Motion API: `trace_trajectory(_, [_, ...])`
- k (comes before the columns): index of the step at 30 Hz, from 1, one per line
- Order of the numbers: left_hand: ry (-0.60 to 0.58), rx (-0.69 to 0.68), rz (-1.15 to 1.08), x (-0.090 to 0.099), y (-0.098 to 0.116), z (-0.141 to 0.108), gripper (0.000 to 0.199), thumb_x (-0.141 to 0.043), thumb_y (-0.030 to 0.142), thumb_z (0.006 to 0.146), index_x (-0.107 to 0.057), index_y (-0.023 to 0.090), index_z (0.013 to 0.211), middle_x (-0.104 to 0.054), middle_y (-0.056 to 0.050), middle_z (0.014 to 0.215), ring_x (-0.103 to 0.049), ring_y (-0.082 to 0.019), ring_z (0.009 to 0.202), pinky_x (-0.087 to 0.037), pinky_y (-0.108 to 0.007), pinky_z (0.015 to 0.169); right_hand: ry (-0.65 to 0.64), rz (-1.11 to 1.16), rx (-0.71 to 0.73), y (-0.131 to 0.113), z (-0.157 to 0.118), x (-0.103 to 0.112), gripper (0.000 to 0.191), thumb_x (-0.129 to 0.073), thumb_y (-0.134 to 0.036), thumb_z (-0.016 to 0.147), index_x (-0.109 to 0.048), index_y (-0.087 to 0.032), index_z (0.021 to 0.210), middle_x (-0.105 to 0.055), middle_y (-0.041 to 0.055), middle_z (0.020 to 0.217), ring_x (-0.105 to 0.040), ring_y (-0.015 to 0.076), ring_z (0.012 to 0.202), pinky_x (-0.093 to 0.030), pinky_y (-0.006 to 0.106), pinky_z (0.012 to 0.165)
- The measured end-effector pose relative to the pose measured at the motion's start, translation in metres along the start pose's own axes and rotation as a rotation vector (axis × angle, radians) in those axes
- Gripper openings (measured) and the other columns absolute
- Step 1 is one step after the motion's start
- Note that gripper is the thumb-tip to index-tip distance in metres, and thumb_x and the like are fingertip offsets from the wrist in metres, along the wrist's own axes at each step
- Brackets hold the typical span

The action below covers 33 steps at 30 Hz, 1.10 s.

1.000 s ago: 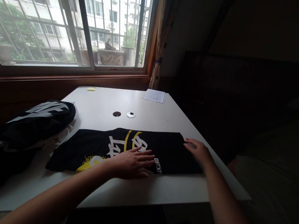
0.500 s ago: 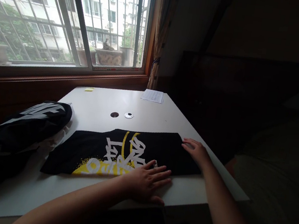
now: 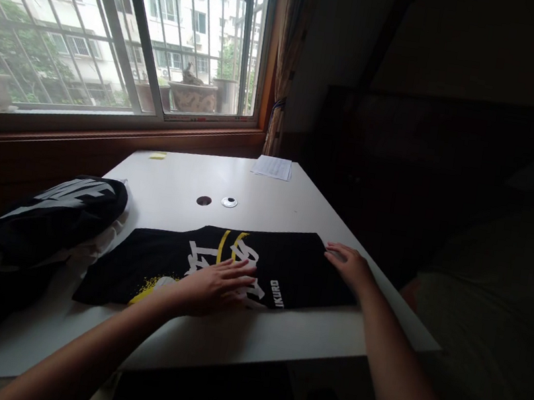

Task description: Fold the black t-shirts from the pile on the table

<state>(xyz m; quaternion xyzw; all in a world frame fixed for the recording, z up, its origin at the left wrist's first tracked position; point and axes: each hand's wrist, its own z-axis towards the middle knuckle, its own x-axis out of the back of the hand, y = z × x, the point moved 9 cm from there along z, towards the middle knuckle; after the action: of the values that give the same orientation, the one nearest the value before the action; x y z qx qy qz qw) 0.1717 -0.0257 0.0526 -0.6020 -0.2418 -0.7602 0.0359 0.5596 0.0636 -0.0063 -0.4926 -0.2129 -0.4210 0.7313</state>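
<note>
A black T-shirt (image 3: 297,265) with white lettering and yellow print lies folded lengthwise across the white table (image 3: 184,178). Over its printed middle, near the front edge, is my left hand (image 3: 221,287), palm down with the fingers stretched out; it covers part of the lettering. My right hand (image 3: 348,263) is at the shirt's right end, fingers extended over the far right corner. Neither hand is closed on the cloth.
On the left a heap of black and white clothes (image 3: 55,208) rests on the table. Farther back are a cable hole (image 3: 204,200), a round silver cap (image 3: 229,202), a yellow sticky note (image 3: 158,156) and papers (image 3: 272,167). A barred window (image 3: 196,36) stands behind.
My left hand has slid left along the shirt, uncovering small white letters on its right part. My right hand has stayed at the right end.
</note>
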Motion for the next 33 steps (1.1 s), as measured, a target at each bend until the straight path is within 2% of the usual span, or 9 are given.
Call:
trace_trajectory(3, [-0.005,0.139,0.12,-0.006,-0.036,-0.02,0.052,-0.041,0.045,0.106,-0.037,0.029,0.156,-0.033,-0.005,0.163,-0.024,-0.026,0.153,-0.02,-0.05,0.127,0.062,-0.073,0.054,-0.024,0.0,0.011,0.033,-0.057,-0.042,0.091,-0.076,-0.023,0.11,-0.073,0.0087,0.122,-0.063,0.0301,0.122,-0.046,0.05,0.11])
trace_trajectory(7, [-0.021,0.192,0.203,-0.02,-0.051,-0.03,0.059,-0.036,0.053,0.106,-0.028,0.03,0.159,-0.023,-0.005,0.166,-0.017,-0.026,0.155,-0.012,-0.051,0.127,0.121,-0.127,0.201,-0.108,-0.008,0.01,0.036,-0.045,-0.037,0.1,-0.073,-0.022,0.119,-0.07,0.0084,0.13,-0.059,0.0287,0.128,-0.031,0.056,0.12])
trace_trajectory(8, [-0.023,0.192,0.214,-0.022,-0.051,-0.03,0.059,-0.036,0.053,0.106,-0.027,0.03,0.16,-0.022,-0.005,0.166,-0.017,-0.025,0.155,-0.011,-0.051,0.127,0.084,-0.114,0.238,-0.135,-0.013,0.0,0.039,-0.041,-0.038,0.102,-0.07,-0.022,0.125,-0.067,0.0079,0.135,-0.057,0.0268,0.131,-0.03,0.054,0.121])
trace_trajectory(12, [0.0,0.176,0.246,-0.025,-0.05,-0.03,0.06,-0.035,0.054,0.106,-0.023,0.031,0.161,-0.021,-0.004,0.167,-0.017,-0.024,0.155,-0.01,-0.048,0.127,-0.269,-0.142,0.376,-0.228,-0.047,-0.075,0.057,-0.034,-0.05,0.105,-0.046,-0.019,0.152,-0.041,0.0092,0.159,-0.036,0.0256,0.149,-0.025,0.051,0.124])
trace_trajectory(15, [0.002,0.182,0.261,-0.025,-0.054,-0.034,0.062,-0.034,0.054,0.106,-0.021,0.031,0.161,-0.022,-0.005,0.167,-0.019,-0.025,0.155,-0.01,-0.049,0.127,-0.472,-0.193,0.422,-0.254,-0.073,-0.117,0.068,-0.032,-0.058,0.104,-0.029,-0.021,0.16,-0.027,0.0075,0.166,-0.022,0.0267,0.154,-0.02,0.052,0.125])
trace_trajectory(18, [-0.002,0.238,0.277,-0.02,-0.065,-0.045,0.063,-0.034,0.057,0.105,-0.02,0.031,0.161,-0.023,-0.005,0.166,-0.02,-0.026,0.155,-0.008,-0.052,0.127,-0.53,-0.228,0.419,-0.245,-0.081,-0.124,0.07,-0.031,-0.061,0.103,-0.025,-0.022,0.162,-0.023,0.0058,0.167,-0.017,0.0267,0.155,-0.016,0.052,0.126])
trace_trajectory(21, [-0.007,0.35,0.287,-0.011,-0.087,-0.065,0.064,-0.032,0.059,0.104,-0.021,0.032,0.161,-0.021,-0.003,0.167,-0.017,-0.029,0.155,-0.007,-0.056,0.126,-0.528,-0.251,0.395,-0.221,-0.078,-0.109,0.072,-0.03,-0.063,0.103,-0.024,-0.023,0.162,-0.022,0.0046,0.167,-0.017,0.0257,0.155,-0.015,0.052,0.126])
trace_trajectory(29, [-0.005,0.768,0.296,0.023,-0.187,-0.166,0.07,-0.028,0.063,0.102,-0.017,0.029,0.162,-0.011,-0.002,0.168,-0.01,-0.029,0.156,-0.011,-0.056,0.125,-0.458,-0.394,0.191,-0.126,-0.072,-0.063,0.071,-0.026,-0.064,0.102,-0.019,-0.027,0.162,-0.018,0.0021,0.168,-0.018,0.0239,0.155,-0.015,0.049,0.127])
trace_trajectory(33, [0.016,0.916,0.287,0.032,-0.222,-0.202,0.072,-0.027,0.064,0.1,-0.02,0.027,0.162,-0.011,-0.003,0.169,-0.009,-0.03,0.156,-0.013,-0.058,0.124,-0.446,-0.451,0.11,-0.097,-0.07,-0.05,0.069,-0.021,-0.061,0.103,-0.016,-0.027,0.163,-0.017,0.0007,0.169,-0.016,0.024,0.155,-0.015,0.049,0.127])
